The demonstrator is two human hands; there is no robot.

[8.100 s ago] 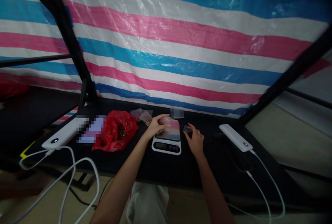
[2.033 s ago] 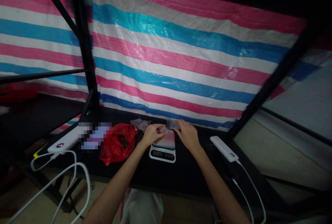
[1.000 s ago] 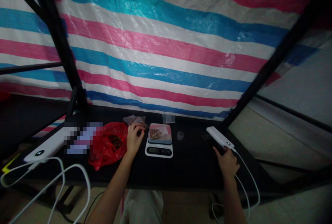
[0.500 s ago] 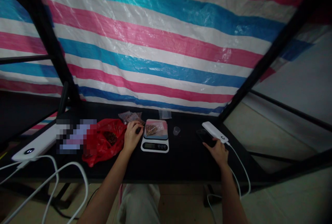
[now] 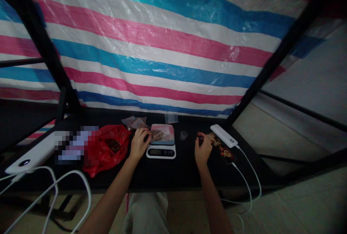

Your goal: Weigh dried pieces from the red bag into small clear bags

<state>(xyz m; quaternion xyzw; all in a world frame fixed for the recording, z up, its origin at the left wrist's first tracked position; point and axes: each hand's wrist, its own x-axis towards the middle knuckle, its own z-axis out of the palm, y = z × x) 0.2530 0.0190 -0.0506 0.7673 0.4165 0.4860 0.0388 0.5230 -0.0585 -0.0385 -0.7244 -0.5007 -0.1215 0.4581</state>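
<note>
The left hand [image 5: 139, 143] lies on the black table [image 5: 173, 170], just beside the left edge of the little white scale [image 5: 161, 145]. Its fingers are bent and the tips touch the small clear bag [image 5: 158, 134] of brown bits that lies on top of the scale. I cannot tell if the fingers pinch the bag or only rest on it. The right hand [image 5: 202, 149] sits on the table, half curled with nothing in it, next to the phone [image 5: 222, 150].

A red bag [image 5: 107, 149] lies close to the left hand on its other side. More little bags [image 5: 134, 122] are behind it, near the striped sheet [image 5: 162, 46]. A tiny clear cup [image 5: 183, 135] stands between the scale and the right hand. A flat empty bag [image 5: 171, 118] lies behind the scale. One white power bank [image 5: 223, 135] lies just past the phone, and another white power bank [image 5: 29, 154] is far to the left. Nothing blocks the way between the hands and the scale.

Half a second ago the phone was dark and the right hand was on it. Now the screen is lit and the hand has come in toward the middle. The left hand has stayed put.
</note>
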